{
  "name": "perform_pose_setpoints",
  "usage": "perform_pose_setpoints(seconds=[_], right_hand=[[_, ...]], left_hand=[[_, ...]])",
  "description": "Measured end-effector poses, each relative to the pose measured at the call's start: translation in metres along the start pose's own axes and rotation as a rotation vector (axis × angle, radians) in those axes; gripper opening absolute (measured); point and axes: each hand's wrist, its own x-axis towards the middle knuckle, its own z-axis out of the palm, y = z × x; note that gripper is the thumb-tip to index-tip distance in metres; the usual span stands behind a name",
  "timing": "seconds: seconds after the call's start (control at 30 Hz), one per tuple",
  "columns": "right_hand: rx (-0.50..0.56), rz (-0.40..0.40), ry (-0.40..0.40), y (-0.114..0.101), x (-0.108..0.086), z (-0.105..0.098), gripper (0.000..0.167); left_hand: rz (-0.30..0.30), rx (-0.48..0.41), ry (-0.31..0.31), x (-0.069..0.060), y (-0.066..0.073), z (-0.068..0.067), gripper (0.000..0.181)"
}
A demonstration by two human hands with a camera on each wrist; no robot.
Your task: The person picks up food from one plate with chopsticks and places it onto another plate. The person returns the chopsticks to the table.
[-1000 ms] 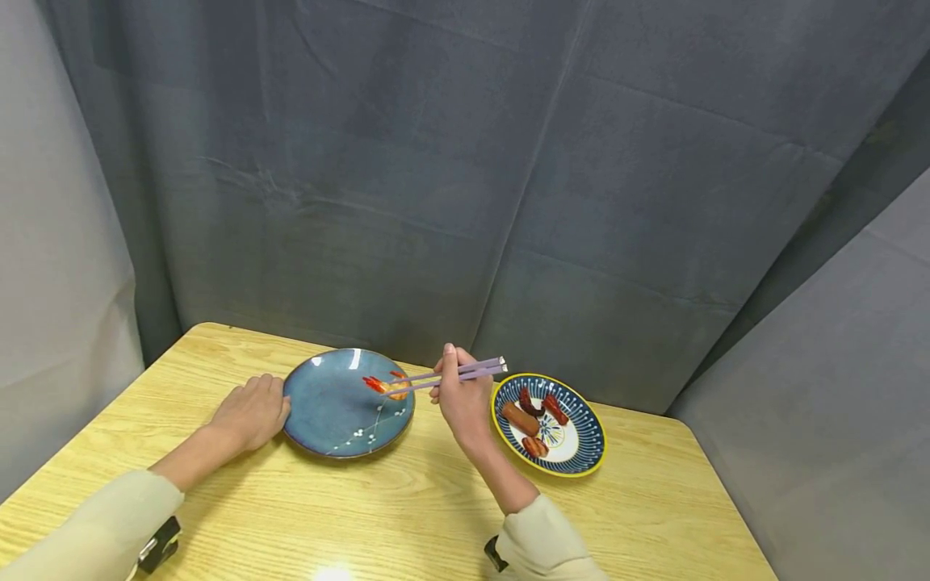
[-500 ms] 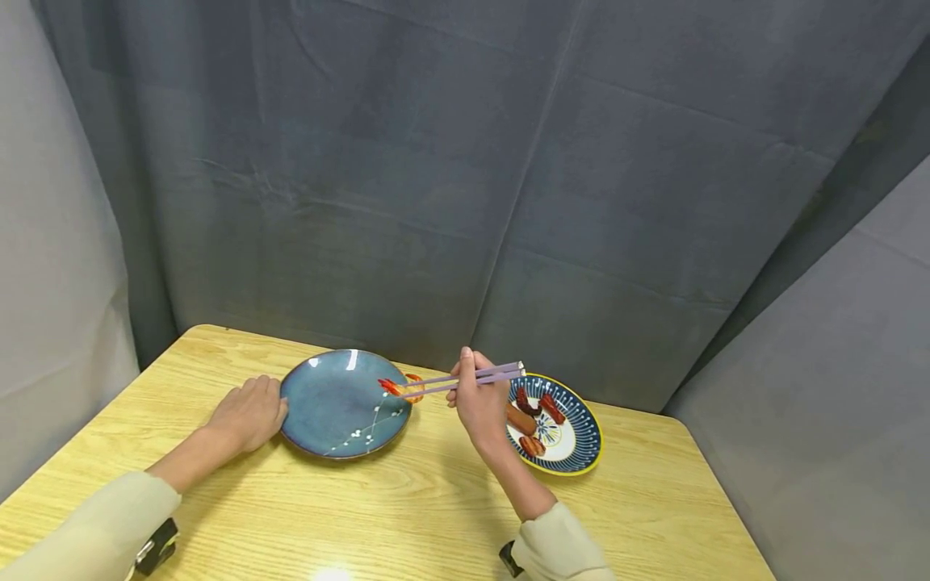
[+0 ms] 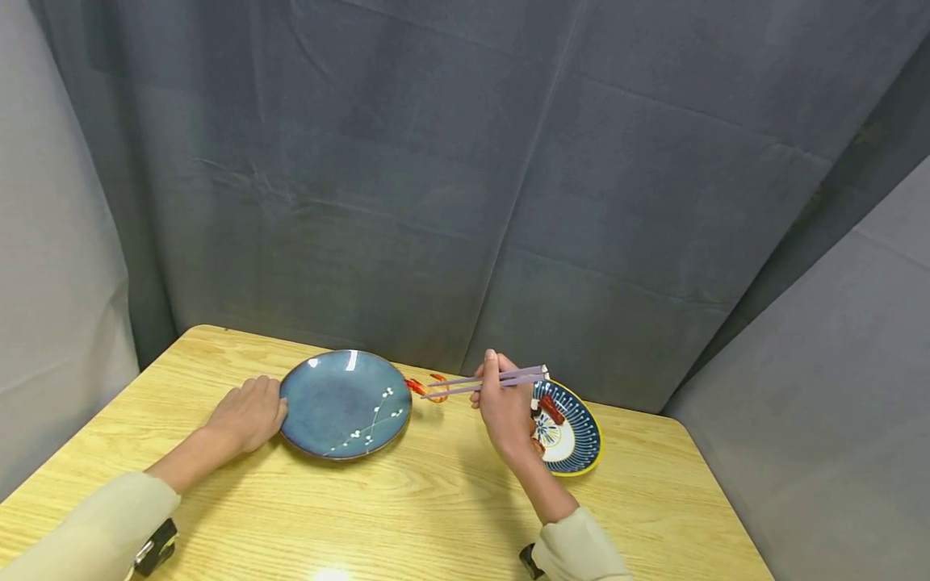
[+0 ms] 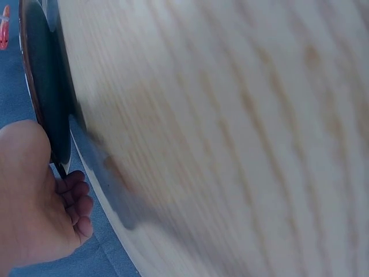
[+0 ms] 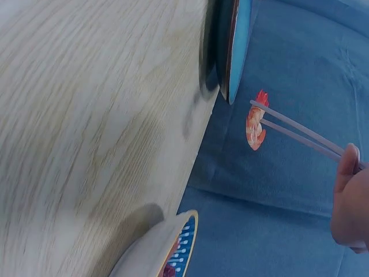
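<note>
My right hand (image 3: 506, 410) holds a pair of lilac chopsticks (image 3: 517, 377), with a red-and-orange shrimp (image 5: 254, 128) between their tips. In the right wrist view the shrimp hangs in the air, apart from the table. The head view places it just past the right rim of the blue plate (image 3: 337, 407), which has a white blossom pattern. My left hand (image 3: 249, 413) grips that plate's left edge. In the left wrist view, the thumb lies over the plate's rim (image 4: 27, 69) and the fingers (image 4: 81, 202) curl below it.
A yellow-rimmed, blue-and-white patterned dish (image 3: 584, 436) stands at the right, partly hidden by my right hand. Reddish-brown food pieces (image 3: 552, 409) lie in it. Both dishes stand on a wooden table (image 3: 407, 508), with a grey curtain (image 3: 436, 161) close behind its far edge.
My right hand has moved right, carrying the chopsticks and shrimp from over the blue plate to beyond its rim. It now covers more of the patterned dish. My left hand stays in place.
</note>
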Motion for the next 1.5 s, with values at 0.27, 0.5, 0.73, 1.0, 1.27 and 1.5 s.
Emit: perform_pose_setpoints(seconds=[0.27, 0.5, 0.73, 1.0, 1.27, 1.5], right_hand=[[0.003, 0.016, 0.051, 0.023, 0.008, -0.013, 0.043], [0.023, 0.076, 0.049, 0.004, 0.008, -0.023, 0.040], [-0.123, 0.029, 0.100, -0.017, 0.005, -0.034, 0.036], [-0.173, 0.056, 0.115, 0.006, 0.013, -0.048, 0.038], [-0.184, -0.017, 0.116, 0.035, 0.019, -0.063, 0.044], [-0.195, -0.066, 0.137, 0.040, 0.021, -0.074, 0.044]], left_hand=[[-0.004, 0.003, 0.007, -0.002, 0.000, 0.001, 0.023], [0.003, 0.002, 0.013, -0.002, -0.002, 0.000, 0.024], [0.006, 0.000, 0.011, -0.002, -0.001, 0.000, 0.023], [0.003, 0.001, 0.004, -0.003, 0.000, -0.003, 0.023], [0.010, 0.010, 0.008, -0.003, -0.001, -0.001, 0.023], [0.019, 0.010, 0.018, -0.003, -0.001, -0.001, 0.023]])
